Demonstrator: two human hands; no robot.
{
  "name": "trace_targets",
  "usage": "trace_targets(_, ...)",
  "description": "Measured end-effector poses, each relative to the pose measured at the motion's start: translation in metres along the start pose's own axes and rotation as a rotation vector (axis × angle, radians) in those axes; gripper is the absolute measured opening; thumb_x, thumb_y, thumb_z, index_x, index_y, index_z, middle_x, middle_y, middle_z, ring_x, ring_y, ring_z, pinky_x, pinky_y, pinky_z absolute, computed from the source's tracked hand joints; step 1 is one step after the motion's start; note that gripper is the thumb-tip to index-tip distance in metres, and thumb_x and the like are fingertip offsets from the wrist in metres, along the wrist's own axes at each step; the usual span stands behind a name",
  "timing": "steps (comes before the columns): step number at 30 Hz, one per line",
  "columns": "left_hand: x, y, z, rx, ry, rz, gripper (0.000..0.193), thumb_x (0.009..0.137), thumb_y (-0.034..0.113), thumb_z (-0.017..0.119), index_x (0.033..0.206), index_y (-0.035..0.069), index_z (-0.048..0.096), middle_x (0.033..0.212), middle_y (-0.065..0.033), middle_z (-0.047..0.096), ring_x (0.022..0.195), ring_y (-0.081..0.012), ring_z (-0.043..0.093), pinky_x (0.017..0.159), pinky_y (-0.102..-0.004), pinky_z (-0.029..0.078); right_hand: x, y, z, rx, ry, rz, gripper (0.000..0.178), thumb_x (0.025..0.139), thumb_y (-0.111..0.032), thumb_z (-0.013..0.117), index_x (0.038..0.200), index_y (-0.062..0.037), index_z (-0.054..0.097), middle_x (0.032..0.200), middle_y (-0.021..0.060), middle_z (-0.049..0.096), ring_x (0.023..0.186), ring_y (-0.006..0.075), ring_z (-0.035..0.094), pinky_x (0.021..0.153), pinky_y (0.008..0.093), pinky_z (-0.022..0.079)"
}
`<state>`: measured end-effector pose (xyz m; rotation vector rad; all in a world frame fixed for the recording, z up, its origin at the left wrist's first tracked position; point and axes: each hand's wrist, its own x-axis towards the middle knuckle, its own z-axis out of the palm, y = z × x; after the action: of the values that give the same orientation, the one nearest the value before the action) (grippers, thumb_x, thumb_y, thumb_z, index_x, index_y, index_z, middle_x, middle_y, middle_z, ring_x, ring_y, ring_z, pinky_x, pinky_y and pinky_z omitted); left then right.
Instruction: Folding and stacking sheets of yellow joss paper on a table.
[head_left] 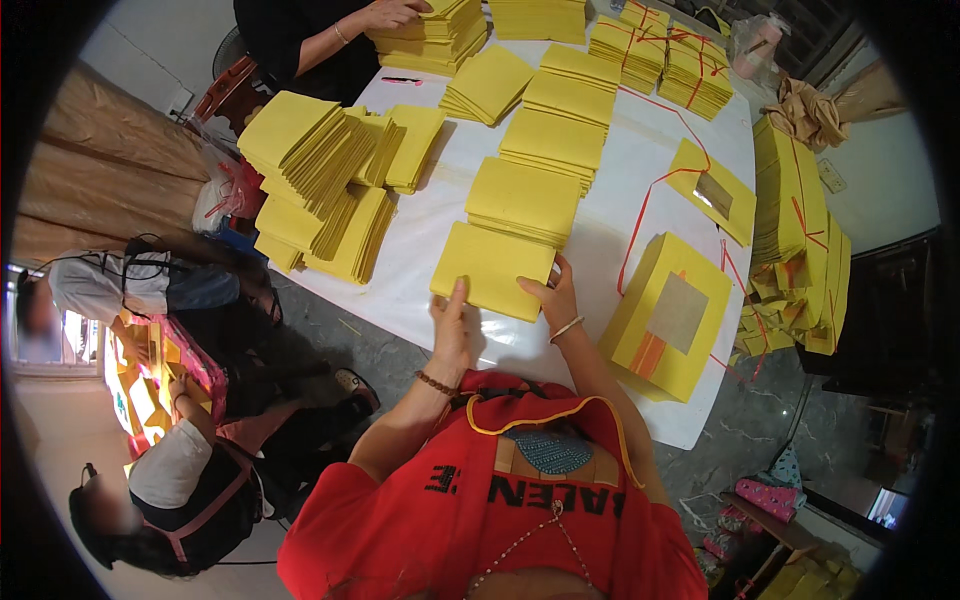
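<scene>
head view shows left grip (452,325) and right grip (558,300) pinching the nearest yellow stack (492,265) by its edges.

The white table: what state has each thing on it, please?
Nearest yellow stack, held between left hand and right hand.
Middle yellow stacks, in a row, untied.
Left yellow stacks, piled up, edges uneven.
Back-right yellow bundles, tied up.
Red string, slack and bent.
Pen, lying flat.
Windowed yellow piece, lying flat.
Yellow block with grey panel, set down, not held.
</scene>
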<state>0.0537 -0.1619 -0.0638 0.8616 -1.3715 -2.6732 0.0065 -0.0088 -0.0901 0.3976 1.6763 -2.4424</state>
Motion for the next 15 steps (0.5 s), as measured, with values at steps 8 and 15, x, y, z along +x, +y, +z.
trace_targets(8,0.020,0.021,-0.019,0.294,0.051,-0.077,0.074,0.078,0.039,0.065,0.134,0.013,0.024,0.114,-0.0033,0.045,0.097,-0.0156,0.040,0.077,-0.0364,0.031,0.004,-0.003,0.000,0.037,-0.008,0.009,0.083,0.068,-0.004,0.072,0.131,0.0070,0.019,0.114,0.0178,0.052,0.099,0.0240,0.057,0.082,0.0327,0.049)
trace_targets(15,0.014,0.021,-0.007,0.377,-0.015,-0.018,0.056,0.079,0.045,0.061,0.122,0.014,0.040,0.107,-0.0021,0.047,0.098,-0.0146,0.040,0.079,-0.0363,0.029,0.004,-0.002,-0.002,0.097,0.007,0.049,0.083,0.071,-0.012,0.073,0.132,0.0078,0.020,0.122,0.0189,0.046,0.106,0.0247,0.052,0.086,0.0327,0.046)
